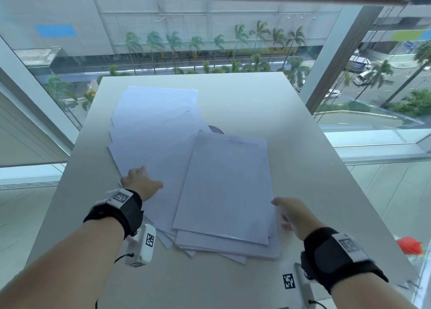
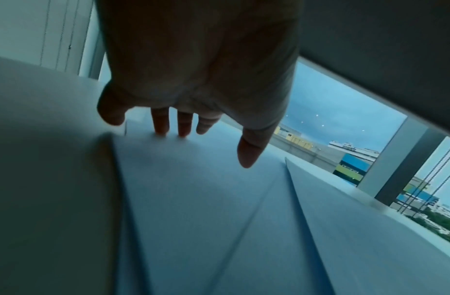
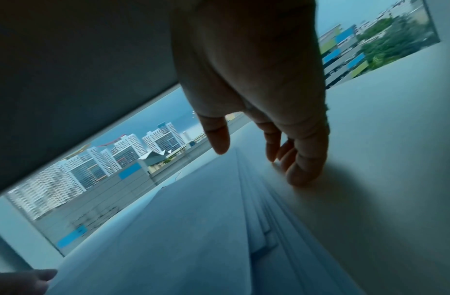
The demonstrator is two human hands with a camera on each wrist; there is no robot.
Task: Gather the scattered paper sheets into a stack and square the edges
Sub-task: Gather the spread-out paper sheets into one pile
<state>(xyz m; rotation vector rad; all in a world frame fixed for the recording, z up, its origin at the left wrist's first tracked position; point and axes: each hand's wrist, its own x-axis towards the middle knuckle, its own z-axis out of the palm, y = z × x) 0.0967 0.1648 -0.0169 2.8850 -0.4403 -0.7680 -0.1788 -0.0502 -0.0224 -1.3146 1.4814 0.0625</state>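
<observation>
To my left, a pale wall panel and a slanted white window frame [image 1: 35, 103] run down past the edge of the smooth off-white rectangular counter [image 1: 268, 103] I stand at, which juts out toward floor-to-ceiling glass. My left hand [image 1: 140, 180] lies on the near left corner of the fanned spread of white paper sheets [image 1: 154, 131]; in the left wrist view its fingers [image 2: 159, 123] are extended, tips down on the paper, thumb spread to the side, gripping nothing. That fan reaches from my hand up toward the far left of the counter, each sheet offset a little from the next. Overlapping its right side lies a rougher pile of white paper sheets [image 1: 224, 187], the top one nearly straight, the ones beneath poking out unevenly at the near edge. A small dark round object [image 1: 215, 129] peeks out between the two groups; I cannot tell what it is. My right hand [image 1: 293, 215] sits at the pile's right edge, loosely curved, fingertips [image 3: 302, 175] down on the bare counter just beside the layered edges, thumb above the top sheet, holding nothing. Both wrists wear black straps with white tagged camera units. Farther right, something red [image 1: 409, 244] lies beyond the counter's edge. Through the glass are a row of palm trees [image 1: 210, 45], a grey building front and a street with vehicles.
</observation>
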